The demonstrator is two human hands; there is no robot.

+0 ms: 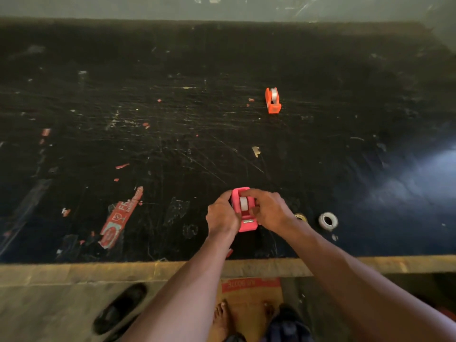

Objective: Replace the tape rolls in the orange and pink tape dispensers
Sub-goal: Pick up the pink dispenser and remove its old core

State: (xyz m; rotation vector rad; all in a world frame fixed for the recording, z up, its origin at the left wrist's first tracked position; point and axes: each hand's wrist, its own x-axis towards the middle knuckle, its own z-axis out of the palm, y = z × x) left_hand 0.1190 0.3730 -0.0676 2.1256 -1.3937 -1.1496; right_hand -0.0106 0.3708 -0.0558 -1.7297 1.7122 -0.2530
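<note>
Pink dispenser | axis near-far, cutter nearest | left hand, right hand clamp it

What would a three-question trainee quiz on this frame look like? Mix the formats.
1. True or false: the orange tape dispenser holds a white roll.
2. Fill in: the loose white tape roll lies on the black table to the ___ of the right hand.
3. Which does the left hand grip? A. pink tape dispenser B. orange tape dispenser C. loose white tape roll

Key: 1 true; 2 right; 3 A.
</note>
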